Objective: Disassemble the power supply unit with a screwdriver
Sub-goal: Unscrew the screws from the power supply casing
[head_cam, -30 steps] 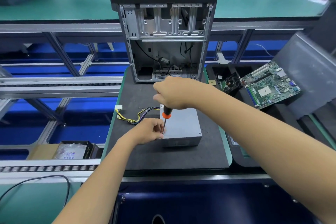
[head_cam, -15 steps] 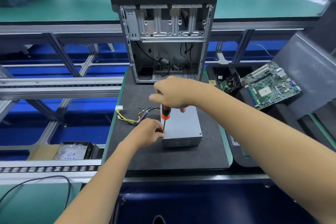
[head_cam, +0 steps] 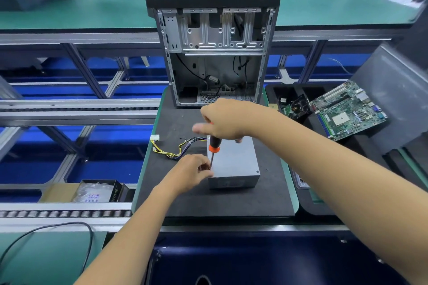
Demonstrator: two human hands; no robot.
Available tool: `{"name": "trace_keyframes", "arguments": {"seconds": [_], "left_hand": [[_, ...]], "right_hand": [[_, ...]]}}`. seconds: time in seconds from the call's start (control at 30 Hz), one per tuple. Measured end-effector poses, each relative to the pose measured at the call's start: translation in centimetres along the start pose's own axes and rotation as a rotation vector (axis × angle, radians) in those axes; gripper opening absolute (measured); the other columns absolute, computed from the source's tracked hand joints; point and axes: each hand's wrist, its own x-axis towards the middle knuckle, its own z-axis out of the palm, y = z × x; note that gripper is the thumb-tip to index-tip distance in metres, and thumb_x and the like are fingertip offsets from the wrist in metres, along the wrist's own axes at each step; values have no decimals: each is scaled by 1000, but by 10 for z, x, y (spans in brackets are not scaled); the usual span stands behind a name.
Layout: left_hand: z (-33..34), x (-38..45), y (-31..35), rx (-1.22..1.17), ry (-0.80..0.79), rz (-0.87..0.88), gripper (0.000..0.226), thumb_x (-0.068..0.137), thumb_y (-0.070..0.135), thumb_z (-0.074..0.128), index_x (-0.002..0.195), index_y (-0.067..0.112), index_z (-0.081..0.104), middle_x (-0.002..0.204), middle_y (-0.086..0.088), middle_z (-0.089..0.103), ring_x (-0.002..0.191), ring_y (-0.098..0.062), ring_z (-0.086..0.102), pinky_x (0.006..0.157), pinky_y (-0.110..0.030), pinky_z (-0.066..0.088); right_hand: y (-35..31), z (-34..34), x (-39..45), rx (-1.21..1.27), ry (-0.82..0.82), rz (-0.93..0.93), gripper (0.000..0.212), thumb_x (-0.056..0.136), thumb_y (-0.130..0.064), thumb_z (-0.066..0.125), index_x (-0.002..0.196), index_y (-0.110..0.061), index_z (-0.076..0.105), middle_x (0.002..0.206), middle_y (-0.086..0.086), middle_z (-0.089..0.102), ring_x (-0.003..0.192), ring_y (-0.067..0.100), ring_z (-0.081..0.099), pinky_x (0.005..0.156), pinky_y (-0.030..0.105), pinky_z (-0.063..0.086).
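The grey power supply [head_cam: 234, 164] is seen lying flat on a black mat [head_cam: 185, 201], just past the two hands. The left hand [head_cam: 193, 172] is held against the box's near-left corner, its fingers curled so that the thin shaft of the screwdriver [head_cam: 213, 147] is pinched close to the tip. The right hand [head_cam: 228, 119] is closed over the top of the black and orange handle from above, at 12 o'clock from the left hand; one finger is blurred. The screwdriver is kept nearly upright over that corner. From the box's left side a bundle of yellow and black wires [head_cam: 176, 149] is run out toward 9 o'clock, ending in a white plug near the mat's left edge. Bare mat is left at 6 o'clock and 3 o'clock of the box, up to the green rim. At 12 o'clock an open computer case [head_cam: 215, 53] is stood upright at the mat's far edge. At 2 o'clock a green circuit board [head_cam: 347, 111] is propped in a black tray. At 8 o'clock, below the mat, a box of plastic bags [head_cam: 92, 192] is seen, with the letters "RIME" readable on its side.
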Motion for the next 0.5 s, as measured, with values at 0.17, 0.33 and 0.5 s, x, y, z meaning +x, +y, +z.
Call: {"name": "trace_keyframes", "arguments": {"seconds": [0.17,0.33,0.5], "left_hand": [[-2,2,-1,-39,-37,-10,1,80,23,72,79,23,71,82,12,67,72,-2,58,68,-16,44],[-4,4,0,12,-40,1,5,82,25,70,81,20,72,78,17,63,72,2,57,65,-10,40],[-3,5,2,85,-40,34,11,84,26,66,83,16,72,78,18,59,70,0,53,63,-9,37]], "right_hand": [[1,0,1,-6,35,-65,18,92,-28,51,95,-10,52,79,7,61,66,23,62,48,27,35],[0,-4,-2,119,3,-176,26,74,-8,66,96,-18,57,87,-7,53,83,17,52,57,24,39],[-3,0,-4,47,20,-109,24,89,-43,57,82,-22,47,80,-2,56,69,21,62,59,30,45]]}}
